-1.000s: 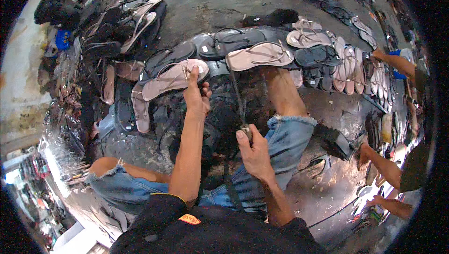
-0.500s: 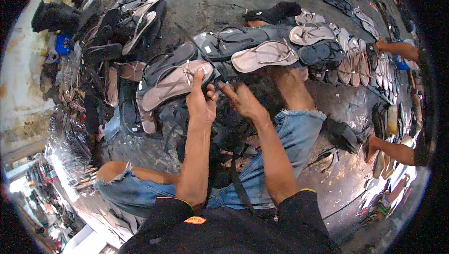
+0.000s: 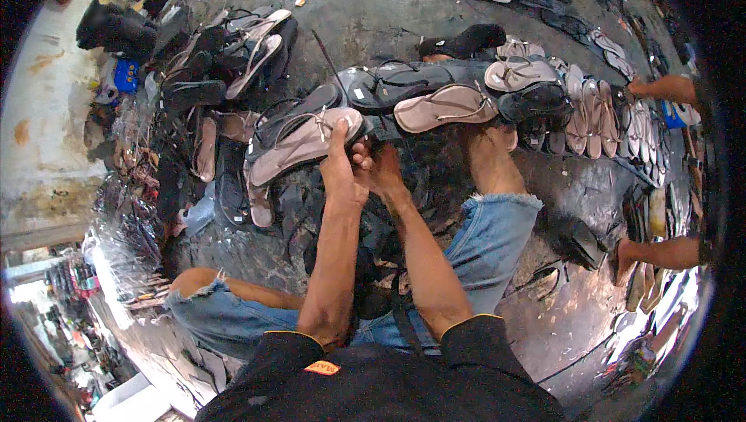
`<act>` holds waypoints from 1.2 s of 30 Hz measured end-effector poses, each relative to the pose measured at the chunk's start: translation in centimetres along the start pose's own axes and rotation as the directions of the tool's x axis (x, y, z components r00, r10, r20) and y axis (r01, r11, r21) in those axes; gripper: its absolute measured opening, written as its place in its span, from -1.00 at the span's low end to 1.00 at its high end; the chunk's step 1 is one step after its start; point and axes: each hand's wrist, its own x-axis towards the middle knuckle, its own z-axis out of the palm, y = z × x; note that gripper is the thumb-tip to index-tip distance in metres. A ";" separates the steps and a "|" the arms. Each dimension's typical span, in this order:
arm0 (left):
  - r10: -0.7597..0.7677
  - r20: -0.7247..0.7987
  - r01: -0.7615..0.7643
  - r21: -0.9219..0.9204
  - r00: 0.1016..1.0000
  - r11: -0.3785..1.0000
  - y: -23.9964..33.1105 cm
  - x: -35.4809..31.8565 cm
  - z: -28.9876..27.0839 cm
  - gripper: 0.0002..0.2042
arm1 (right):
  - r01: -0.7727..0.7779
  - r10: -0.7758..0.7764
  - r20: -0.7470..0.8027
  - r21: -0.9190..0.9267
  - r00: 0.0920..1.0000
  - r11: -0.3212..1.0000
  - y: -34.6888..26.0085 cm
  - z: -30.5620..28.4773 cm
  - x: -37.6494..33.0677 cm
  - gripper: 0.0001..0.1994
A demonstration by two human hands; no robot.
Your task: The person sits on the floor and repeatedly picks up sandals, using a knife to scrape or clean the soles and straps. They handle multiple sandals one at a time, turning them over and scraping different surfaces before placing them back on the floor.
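Note:
My left hand [image 3: 342, 173] grips a beige thong sandal [image 3: 295, 150] by one end, its thumb lying on the insole and its other fingers curled beneath. The sandal is tilted, its long side running down to the left. Close against the left hand, below the sandal's edge, is my right hand [image 3: 383, 173]. Its fingers look drawn together, but their tips are in shadow, and what they hold is hidden. A dark sandal [image 3: 311, 103] lies just behind the held one. Another beige sandal [image 3: 443, 109] rests to the right, above my knee.
Dark sandals [image 3: 408, 84] form a row in front of me, continuing into beige pairs [image 3: 598, 115] at the right. More sandals [image 3: 252, 57] are piled at the far left. A thin dark strip [image 3: 328, 58] sticks up behind the row. Another person's foot [image 3: 625, 259] is at the right.
My right hand has moved left and in against my left hand. The left hand keeps its grip on the beige sandal. The whole view has shifted slightly.

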 end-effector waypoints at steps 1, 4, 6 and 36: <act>-0.003 -0.026 0.003 0.003 1.000 1.000 0.1 -0.2 0.1 -0.65 | 0.105 -0.104 0.094 -0.008 0.990 0.994 1.1 -0.4 0.4 -0.68; 0.043 -0.023 -0.043 0.034 0.999 0.999 0.8 -0.8 -0.4 -0.65 | 0.099 -0.088 0.077 -0.150 0.993 0.984 5.2 -3.4 1.0 -0.55; 0.082 -0.036 -0.078 0.094 0.996 0.992 0.8 -2.6 -0.4 -0.65 | -0.088 0.087 -0.020 -0.331 0.996 0.940 4.5 -3.2 1.3 -0.48; 0.070 0.328 -0.060 -0.041 0.942 0.997 -12.4 8.0 1.4 -0.35 | -0.046 -0.583 -0.771 -0.612 0.258 0.789 -15.6 -5.8 -33.7 -0.68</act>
